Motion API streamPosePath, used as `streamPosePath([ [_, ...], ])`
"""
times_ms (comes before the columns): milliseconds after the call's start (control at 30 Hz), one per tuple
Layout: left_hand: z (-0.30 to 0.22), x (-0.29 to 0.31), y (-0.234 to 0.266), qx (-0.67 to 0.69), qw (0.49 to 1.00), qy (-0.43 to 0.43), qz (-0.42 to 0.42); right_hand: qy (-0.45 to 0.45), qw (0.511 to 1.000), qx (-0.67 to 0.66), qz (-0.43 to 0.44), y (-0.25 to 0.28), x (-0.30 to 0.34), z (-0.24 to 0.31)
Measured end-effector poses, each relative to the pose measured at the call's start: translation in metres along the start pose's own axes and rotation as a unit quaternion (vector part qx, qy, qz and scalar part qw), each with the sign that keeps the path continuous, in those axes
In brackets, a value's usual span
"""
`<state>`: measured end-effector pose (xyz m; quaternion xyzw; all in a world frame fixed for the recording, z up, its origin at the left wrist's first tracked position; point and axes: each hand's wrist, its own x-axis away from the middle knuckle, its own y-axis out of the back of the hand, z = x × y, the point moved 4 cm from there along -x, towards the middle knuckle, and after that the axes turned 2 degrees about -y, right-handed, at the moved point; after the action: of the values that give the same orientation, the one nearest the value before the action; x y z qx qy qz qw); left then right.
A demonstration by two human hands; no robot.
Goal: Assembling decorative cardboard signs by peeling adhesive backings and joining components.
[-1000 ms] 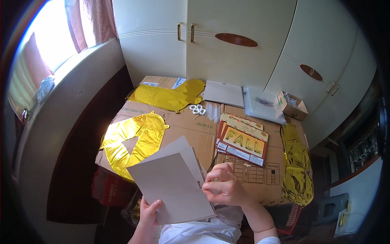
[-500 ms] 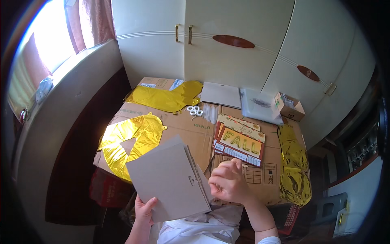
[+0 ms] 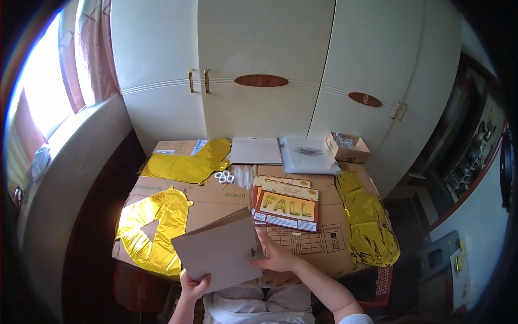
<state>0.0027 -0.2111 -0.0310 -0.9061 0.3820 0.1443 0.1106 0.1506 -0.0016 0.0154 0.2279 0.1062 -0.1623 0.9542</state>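
Observation:
A small stack of grey cardboard sheets [image 3: 216, 256] is held tilted over the near edge of the table, its layers fanned a little at the top. My left hand [image 3: 194, 286] grips the lower left corner, thumb on the front face. At the right edge, by a small hang-hole, my right hand [image 3: 279, 256] has its thumb on the front sheet and a finger stretched up along the side. Part of its fingers is hidden behind the sheets. Just beyond lie overlapping printed packets [image 3: 288, 208] with gold balloon pictures.
Flattened brown cardboard [image 3: 216, 202] covers the table. Gold foil balloons lie left [image 3: 175, 216], back left [image 3: 186, 166] and right [image 3: 364, 221]. White tape rolls [image 3: 224, 176], clear sticks [image 3: 244, 177], another grey sheet [image 3: 256, 151], clear plastic bags [image 3: 307, 156] and a small box [image 3: 350, 155] stand farther back.
My right hand has gone from curled beside the sheets to touching their right edge. The sheets' tops have spread slightly apart. The whole view has shifted, showing the table lower.

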Motion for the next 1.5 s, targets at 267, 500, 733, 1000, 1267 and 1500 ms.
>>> streamPosePath([
  [267,-0.021,-0.009,-0.009,-0.166,0.970,-0.178,-0.015,0.024,0.993,-0.109,-0.047,-0.020,-0.005,-0.013],
  [500,-0.014,-0.018,-0.016,-0.110,0.982,-0.118,0.100,0.035,0.998,-0.053,0.020,-0.022,-0.003,-0.013],
  [733,-0.020,-0.028,-0.009,-0.035,0.988,-0.040,0.146,0.002,0.998,-0.037,-0.045,-0.006,-0.011,-0.023],
  [1000,-0.085,-0.095,-0.012,-0.130,0.963,0.115,0.205,-0.097,0.991,0.048,0.082,0.075,-0.034,0.016],
  [1267,-0.003,-0.236,-0.040,0.082,0.976,0.189,0.067,-0.094,0.946,0.050,-0.307,0.181,-0.011,-0.036],
  [1500,0.089,-0.361,-0.117,0.136,0.969,0.205,-0.012,-0.258,0.874,0.288,-0.295,0.186,0.056,-0.127],
])
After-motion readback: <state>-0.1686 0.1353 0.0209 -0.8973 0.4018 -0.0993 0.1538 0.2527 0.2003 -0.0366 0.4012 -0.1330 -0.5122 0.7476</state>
